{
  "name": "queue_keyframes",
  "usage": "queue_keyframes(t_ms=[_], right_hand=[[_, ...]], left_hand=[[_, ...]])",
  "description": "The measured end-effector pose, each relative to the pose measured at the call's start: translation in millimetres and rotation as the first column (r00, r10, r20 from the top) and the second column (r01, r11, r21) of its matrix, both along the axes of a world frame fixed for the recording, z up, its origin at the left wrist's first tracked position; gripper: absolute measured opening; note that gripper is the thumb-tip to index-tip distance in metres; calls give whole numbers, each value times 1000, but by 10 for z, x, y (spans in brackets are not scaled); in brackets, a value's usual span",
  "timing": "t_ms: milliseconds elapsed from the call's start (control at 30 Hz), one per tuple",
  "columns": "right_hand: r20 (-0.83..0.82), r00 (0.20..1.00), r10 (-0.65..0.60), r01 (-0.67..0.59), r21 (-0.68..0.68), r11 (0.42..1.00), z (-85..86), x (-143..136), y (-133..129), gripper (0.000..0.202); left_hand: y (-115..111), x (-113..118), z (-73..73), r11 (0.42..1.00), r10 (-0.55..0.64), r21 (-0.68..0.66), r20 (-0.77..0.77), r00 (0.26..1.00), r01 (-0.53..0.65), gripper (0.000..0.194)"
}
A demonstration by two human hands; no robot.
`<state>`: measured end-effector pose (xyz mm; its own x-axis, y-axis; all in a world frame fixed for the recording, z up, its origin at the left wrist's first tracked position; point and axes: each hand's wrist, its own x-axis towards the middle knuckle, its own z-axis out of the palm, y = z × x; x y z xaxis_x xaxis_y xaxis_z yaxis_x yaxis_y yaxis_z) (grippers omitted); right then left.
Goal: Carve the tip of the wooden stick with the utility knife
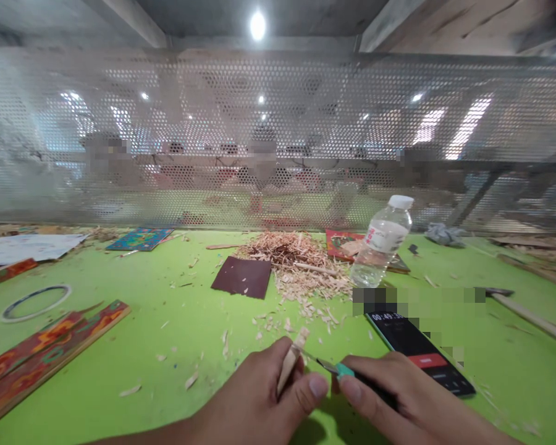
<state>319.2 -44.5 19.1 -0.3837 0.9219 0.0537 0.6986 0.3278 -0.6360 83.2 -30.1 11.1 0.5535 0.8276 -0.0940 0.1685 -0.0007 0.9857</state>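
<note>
Near the bench (120,346) edge, our left hand (259,402) pinches a wooden stick (293,358); our right hand (398,402) grips a carving knife (338,369). We'd best shave thinly, blade angled away from our thumb.

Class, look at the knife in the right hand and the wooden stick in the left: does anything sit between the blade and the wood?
Nothing visible does. The knife in the right hand points straight at the wooden stick held by the left hand.
</note>
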Motion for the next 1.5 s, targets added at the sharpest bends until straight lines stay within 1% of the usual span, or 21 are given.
queue_keyframes(t_ms=[100, 167, 267, 433, 500, 667, 767, 900, 1000, 1133, 1267, 1367, 1500], right_hand=[[-36, 999, -4, 2, -34, 999, 6, 2, 4, 57], [-93, 996, -16, 11, -53, 999, 3, 8, 7, 52], [-165, 986, -4, -6, -63, 998, -42, 33, 25, 52], [-182, 983, 23, -35, -65, 997, -146, 88, 56, 52], [-174, 985, 23, -34, -63, 997, -134, 89, 53, 53], [-138, 990, -1, -10, -80, 997, 12, 33, 31, 55], [-121, 993, -6, -3, -76, 997, 62, 12, 32, 58], [8, 1000, -1, 2, -118, 993, 37, 31, 38, 70], [60, 998, -7, 14, -117, 993, -15, 55, 28, 73], [60, 998, -9, 12, -64, 998, -73, 57, 2, 71], [57, 998, -10, 10, -3, 1000, -94, 47, -8, 67], [71, 997, -9, 8, 9, 1000, -92, 51, -5, 66], [65, 998, 14, -14, -2, 1000, -63, 46, -3, 71]], left_hand=[[19, 2, -44, 995, -29, 94, -114, 993, 40, 57], [28, 6, -58, 996, -32, 75, -98, 995, 39, 57], [30, 13, -53, 999, -21, 43, -69, 997, 24, 53], [31, 21, -42, 999, -13, 43, -95, 995, 17, 50], [33, 20, -48, 999, -21, 46, -98, 995, 25, 50], [33, 16, -40, 999, -26, 20, -90, 996, 28, 48], [32, 21, -15, 999, -37, 13, -83, 996, 38, 48], [39, 25, -12, 998, -48, 23, -99, 994, 51, 49], [50, 24, -39, 998, -60, 17, -96, 994, 62, 51], [57, 26, -63, 998, -60, 26, -76, 995, 62, 51], [51, 27, -79, 998, -52, 37, -82, 995, 55, 52], [48, 27, -96, 998, -50, 41, -88, 995, 54, 53], [52, 31, -94, 997, -46, 52, -91, 995, 51, 51]])
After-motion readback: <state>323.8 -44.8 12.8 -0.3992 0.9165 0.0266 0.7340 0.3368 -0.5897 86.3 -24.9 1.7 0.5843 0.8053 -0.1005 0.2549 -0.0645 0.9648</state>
